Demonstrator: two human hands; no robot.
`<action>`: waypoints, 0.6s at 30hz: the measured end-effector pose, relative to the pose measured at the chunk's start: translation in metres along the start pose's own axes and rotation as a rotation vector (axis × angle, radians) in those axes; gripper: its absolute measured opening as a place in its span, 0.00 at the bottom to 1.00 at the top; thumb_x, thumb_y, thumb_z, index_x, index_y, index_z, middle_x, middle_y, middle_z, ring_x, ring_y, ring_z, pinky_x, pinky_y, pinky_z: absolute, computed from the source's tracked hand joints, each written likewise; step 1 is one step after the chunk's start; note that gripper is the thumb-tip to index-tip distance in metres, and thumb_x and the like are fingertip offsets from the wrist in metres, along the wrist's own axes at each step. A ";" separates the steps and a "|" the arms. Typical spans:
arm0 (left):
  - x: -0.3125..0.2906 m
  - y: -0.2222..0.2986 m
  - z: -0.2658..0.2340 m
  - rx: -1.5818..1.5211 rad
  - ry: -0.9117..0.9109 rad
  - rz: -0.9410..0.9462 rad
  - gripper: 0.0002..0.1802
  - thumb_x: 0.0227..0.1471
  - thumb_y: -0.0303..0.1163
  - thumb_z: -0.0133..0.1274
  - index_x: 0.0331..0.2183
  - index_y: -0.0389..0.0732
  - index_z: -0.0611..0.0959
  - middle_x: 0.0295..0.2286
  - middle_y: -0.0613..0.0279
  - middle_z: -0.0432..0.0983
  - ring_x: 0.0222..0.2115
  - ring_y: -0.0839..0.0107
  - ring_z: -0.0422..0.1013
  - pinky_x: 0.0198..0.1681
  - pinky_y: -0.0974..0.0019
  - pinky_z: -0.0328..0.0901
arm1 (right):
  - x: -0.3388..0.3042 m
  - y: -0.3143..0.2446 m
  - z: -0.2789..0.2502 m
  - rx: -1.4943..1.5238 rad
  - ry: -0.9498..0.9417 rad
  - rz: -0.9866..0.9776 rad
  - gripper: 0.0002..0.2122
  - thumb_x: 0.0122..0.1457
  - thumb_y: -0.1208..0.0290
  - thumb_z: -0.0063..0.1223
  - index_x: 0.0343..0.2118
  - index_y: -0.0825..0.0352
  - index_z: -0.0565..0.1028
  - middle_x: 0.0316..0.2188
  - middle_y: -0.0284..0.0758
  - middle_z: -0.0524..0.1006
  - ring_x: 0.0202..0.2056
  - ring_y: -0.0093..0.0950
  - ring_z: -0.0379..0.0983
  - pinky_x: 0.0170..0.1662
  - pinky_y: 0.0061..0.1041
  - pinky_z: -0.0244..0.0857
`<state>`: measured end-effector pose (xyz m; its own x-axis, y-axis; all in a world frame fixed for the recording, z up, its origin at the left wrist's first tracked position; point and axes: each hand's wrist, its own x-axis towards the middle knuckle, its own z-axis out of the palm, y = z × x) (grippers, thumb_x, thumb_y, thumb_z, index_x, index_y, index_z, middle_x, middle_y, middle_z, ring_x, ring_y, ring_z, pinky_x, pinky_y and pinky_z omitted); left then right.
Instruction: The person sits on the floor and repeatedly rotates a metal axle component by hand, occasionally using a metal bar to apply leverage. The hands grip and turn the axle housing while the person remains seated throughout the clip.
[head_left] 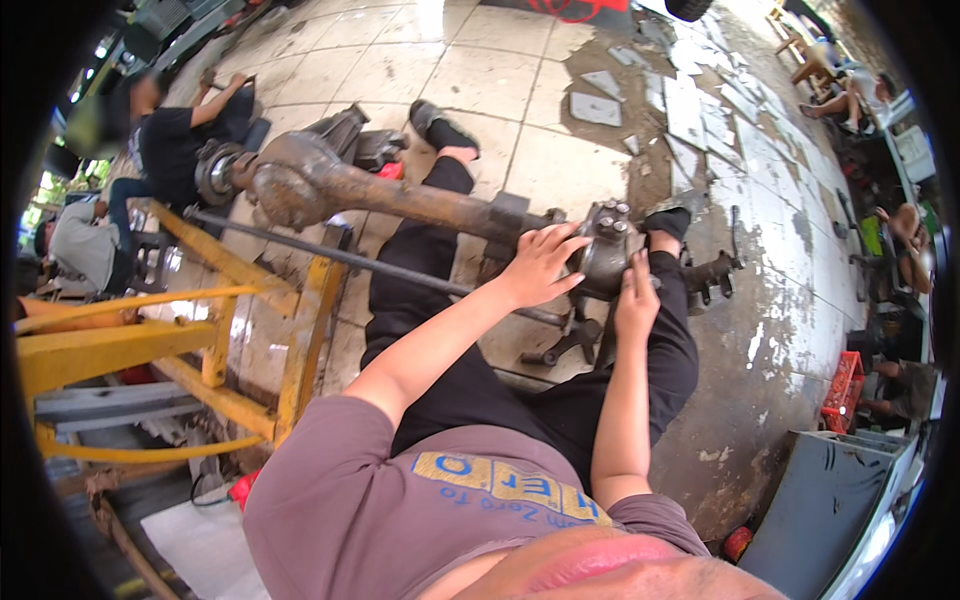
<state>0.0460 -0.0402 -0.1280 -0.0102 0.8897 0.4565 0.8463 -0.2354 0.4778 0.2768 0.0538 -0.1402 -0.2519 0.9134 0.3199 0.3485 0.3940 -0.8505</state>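
Note:
A rusty vehicle axle (410, 200) lies across in front of me, with a bulbous differential housing (290, 180) toward its left end. At its right end is a dark, greasy knuckle housing (606, 245) with bolts on top. My left hand (541, 268) rests on the near left side of this housing, fingers spread. Against its right side lies my right hand (636, 298), fingers stretched out and its thumb hidden. A long steel rod (370, 262) runs below the axle. Under my hands sits a forked metal part (568, 345). My legs straddle the axle's right half.
A yellow metal frame (300, 340) stands close on my left. Broken tiles (690, 110) lie at the far right. Another metal part (712, 275) is beside my right leg. A grey cabinet (820, 500) and red crate (843, 390) stand right. A person (170, 150) sits far left.

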 end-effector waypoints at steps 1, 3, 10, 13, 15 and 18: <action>-0.003 0.003 0.001 -0.010 -0.018 -0.016 0.40 0.62 0.51 0.63 0.70 0.53 0.69 0.70 0.56 0.62 0.70 0.54 0.59 0.69 0.44 0.51 | 0.006 0.000 -0.003 0.027 -0.025 0.052 0.19 0.76 0.75 0.54 0.67 0.69 0.77 0.70 0.44 0.75 0.72 0.34 0.71 0.72 0.31 0.63; 0.000 0.000 0.000 -0.006 -0.031 -0.032 0.40 0.62 0.50 0.63 0.69 0.53 0.69 0.71 0.56 0.61 0.70 0.54 0.58 0.69 0.43 0.50 | 0.020 -0.007 -0.004 0.073 -0.070 0.107 0.19 0.77 0.73 0.53 0.68 0.69 0.77 0.71 0.44 0.74 0.71 0.35 0.71 0.71 0.32 0.64; -0.002 0.000 -0.001 0.012 -0.025 -0.024 0.40 0.63 0.50 0.62 0.71 0.53 0.68 0.72 0.55 0.59 0.71 0.53 0.57 0.71 0.44 0.49 | 0.013 -0.015 -0.006 -0.100 -0.075 0.045 0.19 0.78 0.72 0.51 0.67 0.70 0.76 0.71 0.47 0.74 0.72 0.35 0.71 0.72 0.33 0.63; -0.005 0.001 -0.001 0.002 -0.030 -0.037 0.40 0.64 0.50 0.61 0.71 0.54 0.68 0.72 0.56 0.60 0.72 0.53 0.57 0.71 0.45 0.49 | 0.018 -0.016 -0.009 -0.050 -0.093 0.121 0.19 0.78 0.71 0.52 0.67 0.70 0.77 0.70 0.46 0.75 0.70 0.37 0.73 0.71 0.33 0.64; -0.003 0.002 -0.003 0.005 -0.037 -0.039 0.39 0.64 0.51 0.61 0.71 0.53 0.68 0.72 0.56 0.60 0.72 0.53 0.57 0.71 0.45 0.49 | -0.001 -0.016 -0.005 -0.099 -0.047 0.073 0.19 0.77 0.72 0.52 0.67 0.71 0.77 0.70 0.45 0.75 0.70 0.37 0.73 0.71 0.33 0.64; -0.002 0.005 -0.005 -0.015 -0.057 -0.035 0.40 0.64 0.51 0.61 0.71 0.53 0.68 0.72 0.56 0.61 0.72 0.53 0.57 0.71 0.45 0.49 | -0.001 -0.011 -0.008 -0.095 -0.041 0.029 0.19 0.77 0.72 0.52 0.67 0.72 0.77 0.70 0.45 0.76 0.70 0.38 0.73 0.70 0.34 0.65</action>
<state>0.0477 -0.0458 -0.1225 -0.0086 0.9183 0.3959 0.8382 -0.2093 0.5037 0.2801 0.0496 -0.1276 -0.2761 0.9204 0.2769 0.4398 0.3772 -0.8151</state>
